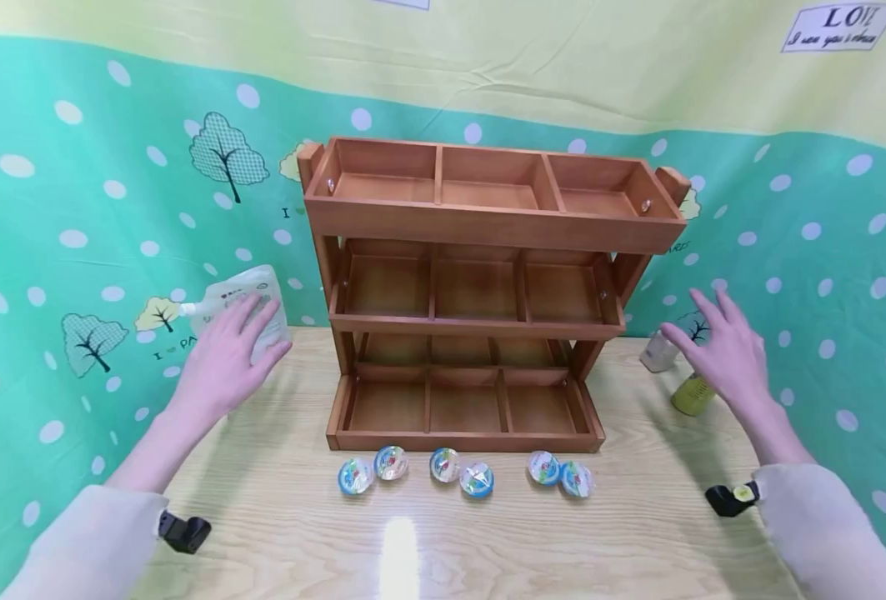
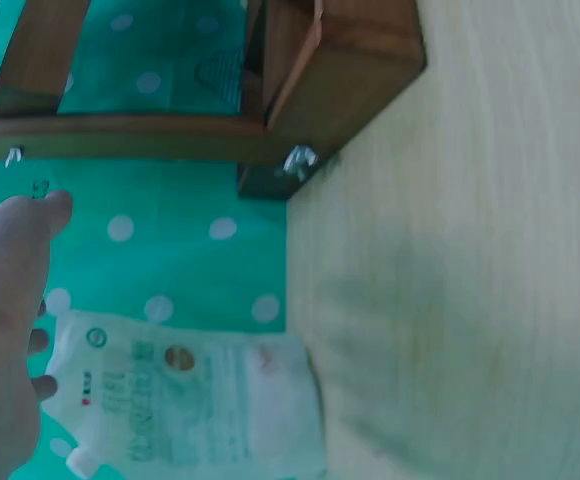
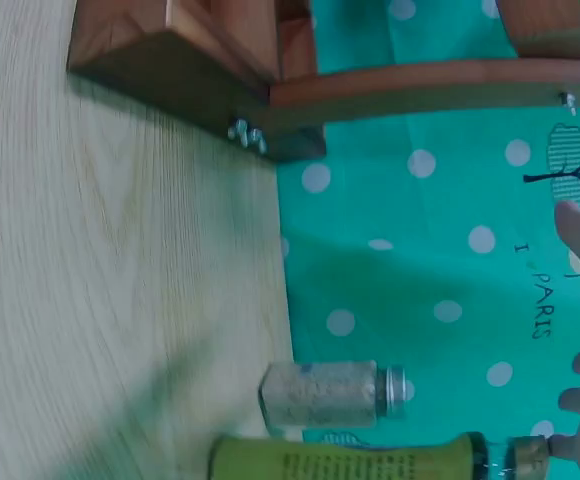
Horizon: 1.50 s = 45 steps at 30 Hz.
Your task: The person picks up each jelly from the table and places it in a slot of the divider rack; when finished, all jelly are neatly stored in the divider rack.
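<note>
Both hands are raised above the table with nothing in them. My left hand (image 1: 225,358) hovers in front of a white spouted pouch (image 1: 268,287), which stands left of the shelf; its fingers are spread. In the left wrist view, the pouch (image 2: 190,395) lies beyond the fingertips. On the other side, my right hand (image 1: 728,354) has its fingers apart, above a yellow-green bottle (image 1: 692,396) and a small clear jar (image 1: 658,353). A brown three-tier wooden shelf (image 1: 465,327) stands between the hands, its compartments bare.
Several small round cups with blue-and-white lids, such as this jelly cup (image 1: 477,480), lie in pairs along the shelf's front edge on the wooden table (image 1: 285,533). A green dotted curtain (image 1: 112,275) hangs behind and at both sides.
</note>
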### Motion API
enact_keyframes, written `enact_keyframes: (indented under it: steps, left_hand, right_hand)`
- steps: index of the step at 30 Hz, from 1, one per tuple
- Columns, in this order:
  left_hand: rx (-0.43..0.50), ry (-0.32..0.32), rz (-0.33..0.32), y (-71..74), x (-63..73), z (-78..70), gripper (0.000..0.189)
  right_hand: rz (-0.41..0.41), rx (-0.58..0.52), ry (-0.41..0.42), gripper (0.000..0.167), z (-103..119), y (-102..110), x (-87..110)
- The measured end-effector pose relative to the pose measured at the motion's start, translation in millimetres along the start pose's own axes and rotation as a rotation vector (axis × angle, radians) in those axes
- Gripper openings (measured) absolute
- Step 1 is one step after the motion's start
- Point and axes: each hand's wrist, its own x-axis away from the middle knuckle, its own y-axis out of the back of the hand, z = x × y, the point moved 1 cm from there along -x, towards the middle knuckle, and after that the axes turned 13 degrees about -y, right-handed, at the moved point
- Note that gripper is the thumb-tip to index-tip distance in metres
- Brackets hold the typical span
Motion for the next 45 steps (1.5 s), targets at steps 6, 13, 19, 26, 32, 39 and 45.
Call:
enact_keyframes:
  steps: [6, 13, 19, 26, 32, 39, 45]
  left_hand:
    - [0.122, 0.035, -0.07, -21.7, 9.0, -14.9, 0.063]
    - [0.294, 0.133, -0.023, -45.6, 21.6, -24.7, 0.062]
    - [0.479, 0.166, 0.037, -66.1, 31.2, -35.2, 0.062]
    - [0.692, 0.159, 0.071, -88.9, 37.1, -47.8, 0.059]
    - [0.842, 0.199, 0.095, -98.8, 43.9, -51.4, 0.059]
    - [0.94, 0.249, 0.116, -110.6, 48.4, -52.7, 0.056]
    - [0.96, 0.282, 0.15, -115.8, 51.1, -50.1, 0.057]
  right_hand:
    - [-0.208, -0.29, -0.043, 0.055, 4.0, -9.7, 20.8]
    - [-0.353, -0.421, -0.018, 0.036, 13.6, -23.0, 38.2]
    - [-0.286, -0.538, -0.065, 0.032, 20.0, -34.8, 53.2]
    - [-0.062, -0.607, -0.083, 0.031, 26.4, -44.5, 67.6]
    - [0.125, -0.679, 0.063, 0.029, 33.7, -61.7, 73.1]
    - [0.389, -0.634, 0.14, 0.028, 31.7, -73.3, 80.9]
    - [0.629, -0.544, 0.205, 0.027, 34.1, -72.4, 90.0]
